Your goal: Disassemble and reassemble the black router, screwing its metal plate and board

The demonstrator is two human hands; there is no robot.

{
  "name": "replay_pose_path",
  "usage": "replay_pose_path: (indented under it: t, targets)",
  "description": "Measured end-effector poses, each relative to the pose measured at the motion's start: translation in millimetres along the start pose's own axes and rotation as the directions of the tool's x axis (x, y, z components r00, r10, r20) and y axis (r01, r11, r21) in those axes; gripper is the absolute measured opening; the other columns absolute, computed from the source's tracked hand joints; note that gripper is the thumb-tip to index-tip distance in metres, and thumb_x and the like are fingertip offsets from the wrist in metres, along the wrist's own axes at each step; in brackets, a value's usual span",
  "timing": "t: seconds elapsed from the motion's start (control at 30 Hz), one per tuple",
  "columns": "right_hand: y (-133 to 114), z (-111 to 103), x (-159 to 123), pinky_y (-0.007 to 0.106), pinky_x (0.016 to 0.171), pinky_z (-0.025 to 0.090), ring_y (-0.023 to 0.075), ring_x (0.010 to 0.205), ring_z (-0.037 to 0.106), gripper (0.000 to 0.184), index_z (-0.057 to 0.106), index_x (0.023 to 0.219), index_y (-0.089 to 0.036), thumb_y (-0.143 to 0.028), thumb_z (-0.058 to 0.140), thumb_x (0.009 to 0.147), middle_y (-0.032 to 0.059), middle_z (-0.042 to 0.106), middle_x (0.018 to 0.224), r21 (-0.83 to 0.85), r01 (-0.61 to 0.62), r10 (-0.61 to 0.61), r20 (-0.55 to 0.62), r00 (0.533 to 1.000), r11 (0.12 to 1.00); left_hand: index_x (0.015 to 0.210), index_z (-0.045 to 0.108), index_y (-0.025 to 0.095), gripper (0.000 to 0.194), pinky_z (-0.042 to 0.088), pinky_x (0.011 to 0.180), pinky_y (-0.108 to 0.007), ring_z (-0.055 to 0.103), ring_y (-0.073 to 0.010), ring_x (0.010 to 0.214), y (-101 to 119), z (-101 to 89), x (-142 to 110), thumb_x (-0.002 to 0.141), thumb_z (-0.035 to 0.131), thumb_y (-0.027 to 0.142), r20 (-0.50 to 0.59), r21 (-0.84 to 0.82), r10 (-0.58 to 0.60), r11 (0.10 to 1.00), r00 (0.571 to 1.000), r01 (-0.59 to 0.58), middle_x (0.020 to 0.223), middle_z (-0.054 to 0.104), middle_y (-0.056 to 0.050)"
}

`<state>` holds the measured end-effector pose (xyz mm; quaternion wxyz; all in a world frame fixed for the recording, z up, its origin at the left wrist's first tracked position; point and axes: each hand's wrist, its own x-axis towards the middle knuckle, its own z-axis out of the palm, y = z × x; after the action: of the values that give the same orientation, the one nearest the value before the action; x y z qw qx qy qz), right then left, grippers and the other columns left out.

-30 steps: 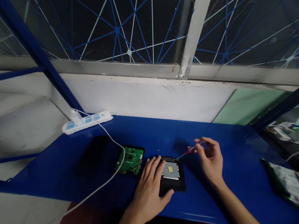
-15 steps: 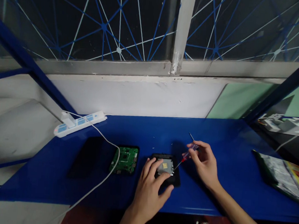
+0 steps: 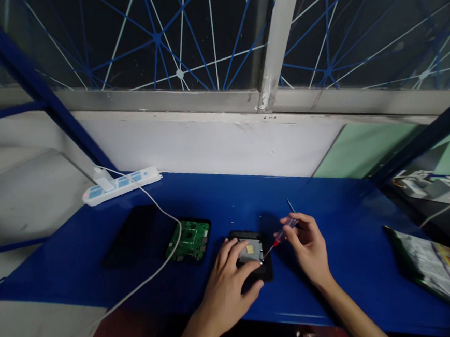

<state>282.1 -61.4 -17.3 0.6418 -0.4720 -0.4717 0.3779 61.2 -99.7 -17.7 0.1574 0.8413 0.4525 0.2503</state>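
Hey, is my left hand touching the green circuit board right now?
Apart. The head view shows it: a strip of blue table lies in plain sight between the left hand and the green circuit board.

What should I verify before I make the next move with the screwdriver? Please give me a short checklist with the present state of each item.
1. Screwdriver held in the right hand: ok, gripped by its handle.
2. Left hand on the black case: ok, it lies over the case and part of the metal plate.
3. Screwdriver's tip well placed: cannot tell; it is at the plate's right edge, too small to see what it touches.
4. White cable away from the green circuit board: not ok, it runs across it.
5. Case on the table: ok.
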Motion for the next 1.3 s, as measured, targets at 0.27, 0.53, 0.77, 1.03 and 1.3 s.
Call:
replay_pose_path:
  t: [0.27, 0.53, 0.77, 1.03, 1.3]
  targets:
    - [1.4, -1.3, 1.5, 0.027, 0.066, 0.062, 0.0135, 0.069, 0.074, 0.029, 0.059, 0.113, -0.029, -0.034, 0.072, 0.089, 0.0014, 0.070, 0.102, -0.026, -0.021, 0.021, -0.002, 1.000, 0.999, 0.116, 0.068, 0.033, 0.032, 0.036, 0.118, -0.061, 0.035, -0.0344, 0.144, -1.5, 1.2, -0.2, 0.086, 0.072, 0.021, 0.003, -0.009, -0.006, 1.000, 1.000, 0.006, 0.150, 0.046, -0.002]
    - [1.9, -3.5, 2.0, 0.029, 0.067, 0.062, 0.0148, 0.070, 0.073, 0.031, 0.057, 0.115, -0.028, -0.037, 0.072, 0.089, 0.0026, 0.071, 0.102, -0.057, -0.019, 0.018, -0.009, 1.000, 0.998, 0.117, 0.068, 0.032, 0.034, 0.037, 0.117, -0.061, 0.035, -0.0346, 0.144, -0.6, -1.2, -0.1, 0.086, 0.073, 0.021, 0.010, -0.006, -0.006, 1.000, 1.000, 0.006, 0.150, 0.046, -0.003]
    - [1.3, -3.0, 2.4, 0.030, 0.066, 0.062, 0.0150, 0.070, 0.073, 0.031, 0.057, 0.114, -0.028, -0.037, 0.072, 0.088, 0.0025, 0.071, 0.102, -0.055, -0.015, 0.015, -0.012, 1.000, 0.998, 0.130, 0.062, 0.033, 0.047, 0.040, 0.115, -0.061, 0.034, -0.0360, 0.145, -0.5, -0.5, 0.2, 0.086, 0.073, 0.023, 0.040, 0.035, -0.009, 0.999, 0.999, 0.008, 0.154, 0.043, -0.004]
    - [3.2, -4.2, 3.5, 0.029, 0.066, 0.061, 0.0150, 0.070, 0.073, 0.031, 0.057, 0.114, -0.029, -0.037, 0.072, 0.089, 0.0021, 0.072, 0.101, -0.077, -0.007, 0.007, -0.011, 1.000, 0.997, 0.129, 0.063, 0.034, 0.045, 0.040, 0.115, -0.061, 0.033, -0.0365, 0.146, 0.5, -0.9, 0.3, 0.086, 0.074, 0.025, 0.061, 0.051, -0.020, 0.999, 0.998, 0.017, 0.157, 0.039, -0.004]
    - [2.2, -3.4, 3.0, 0.031, 0.067, 0.062, 0.0160, 0.071, 0.073, 0.032, 0.057, 0.115, -0.028, -0.037, 0.072, 0.089, 0.0032, 0.072, 0.103, -0.075, 0.000, 0.000, -0.008, 1.000, 0.997, 0.125, 0.065, 0.034, 0.038, 0.038, 0.116, -0.063, 0.032, -0.0371, 0.145, 1.2, -0.3, 1.3, 0.088, 0.073, 0.026, 0.062, 0.049, 0.000, 0.999, 0.998, -0.003, 0.156, 0.039, -0.004]
